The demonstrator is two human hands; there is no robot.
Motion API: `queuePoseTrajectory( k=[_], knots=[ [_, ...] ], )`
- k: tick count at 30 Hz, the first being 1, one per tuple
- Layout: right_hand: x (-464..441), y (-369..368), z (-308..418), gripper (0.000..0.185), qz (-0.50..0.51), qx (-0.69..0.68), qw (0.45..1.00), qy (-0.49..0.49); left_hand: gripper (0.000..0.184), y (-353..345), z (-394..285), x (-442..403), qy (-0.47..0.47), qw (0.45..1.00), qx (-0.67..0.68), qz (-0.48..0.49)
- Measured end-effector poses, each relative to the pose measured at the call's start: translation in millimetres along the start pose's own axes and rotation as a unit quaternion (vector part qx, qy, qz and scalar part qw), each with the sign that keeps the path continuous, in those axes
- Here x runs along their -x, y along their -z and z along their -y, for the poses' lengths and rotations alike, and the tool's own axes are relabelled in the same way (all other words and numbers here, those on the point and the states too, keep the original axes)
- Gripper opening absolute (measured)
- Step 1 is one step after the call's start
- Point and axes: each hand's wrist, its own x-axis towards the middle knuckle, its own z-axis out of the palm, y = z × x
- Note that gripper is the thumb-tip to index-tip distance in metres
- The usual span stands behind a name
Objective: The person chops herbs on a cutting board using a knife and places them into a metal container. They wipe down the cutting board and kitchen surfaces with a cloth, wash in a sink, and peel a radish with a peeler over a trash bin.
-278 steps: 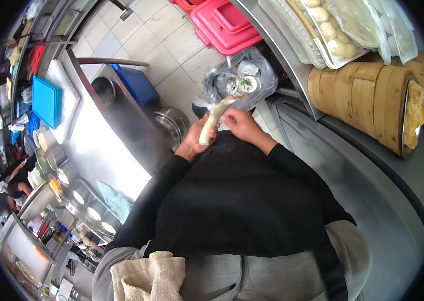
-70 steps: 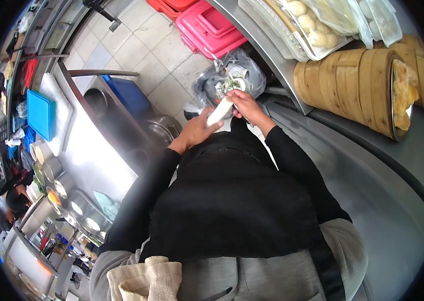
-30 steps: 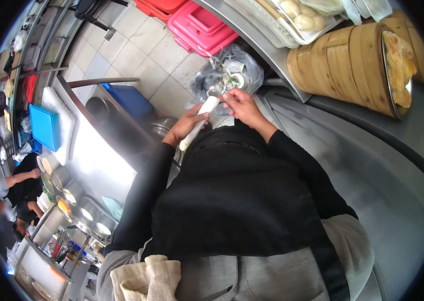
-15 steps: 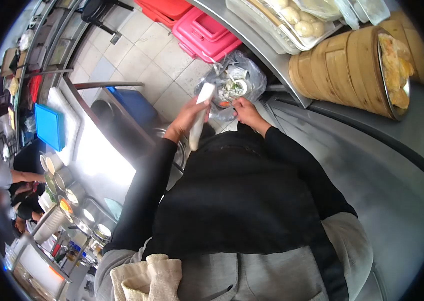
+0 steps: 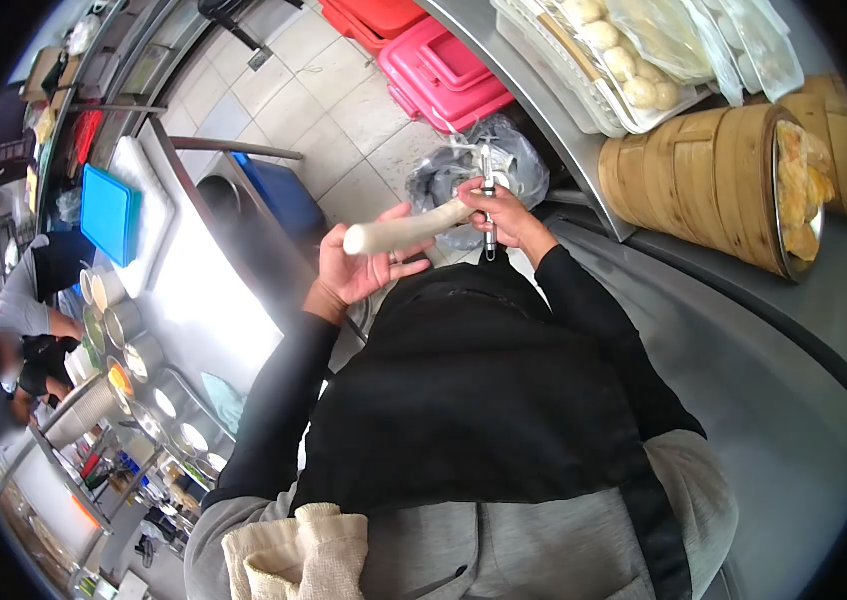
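A long, white peeled radish [image 5: 398, 234] slants across the middle, its thick end toward the left. My left hand [image 5: 351, 272] is open beneath it, palm up and fingers spread, with the radish lying across the palm. My right hand [image 5: 505, 215] is closed around a metal peeler [image 5: 489, 186] that points away from me. The fingertips of that hand also meet the narrow far end of the radish. Below the hands, a clear plastic bag [image 5: 428, 185] stands on the floor, its contents now partly hidden.
Pink [image 5: 438, 70] and red lidded bins stand beyond the bag. On the right counter are bamboo steamers [image 5: 688, 185] and a tray of dough balls [image 5: 633, 75]. A steel worktable [image 5: 208, 300] with a blue-lidded container [image 5: 110, 215] is at left. Another person [image 5: 38, 300] works at far left.
The radish has swung from near upright to slanting left. My left hand has opened its grip, and my right hand has come up to the radish's far end with the peeler showing.
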Motion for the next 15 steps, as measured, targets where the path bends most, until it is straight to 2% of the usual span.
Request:
queuePoseTrajectory(
  k=[1, 3, 4, 5, 7, 9, 11, 13, 15],
  knots=[
    [-2, -1, 3, 0.026, 0.004, 0.003, 1.000, -0.003, 0.057, 14, -2, -2, -0.006, 1.000, 0.001, -0.001],
    [-5, 1, 6, 0.022, 0.055, 0.092, 0.994, 0.025, 0.061, 39, -9, -16, 0.106, 0.990, -0.024, -0.086],
    [-7, 3, 8, 0.032, 0.071, 0.162, 0.984, 0.028, 0.060, 44, -4, -24, 0.122, 0.971, -0.136, -0.157],
    [-6, 5, 7, 0.032, 0.070, 0.165, 0.983, 0.026, 0.060, 47, 0, -26, 0.120, 0.972, -0.133, -0.155],
    [-6, 5, 15, 0.035, -0.081, 0.232, 0.969, -0.020, 0.061, 47, 1, -33, 0.172, 0.878, -0.402, -0.194],
    [-4, 17, 17, 0.033, -0.106, 0.206, 0.973, -0.020, 0.062, 74, 3, -26, 0.155, 0.857, -0.443, -0.212],
    [-14, 40, 8, 0.021, -0.136, 0.244, 0.959, -0.049, 0.057, 93, -4, -14, 0.133, 0.831, -0.502, -0.199],
    [-3, 43, 10, 0.024, -0.128, 0.242, 0.961, -0.031, 0.045, 94, -2, -3, 0.101, 0.830, -0.490, -0.248],
    [8, 38, 18, 0.017, -0.102, 0.242, 0.964, -0.044, 0.040, 97, -6, -5, 0.080, 0.820, -0.506, -0.255]
  ],
)
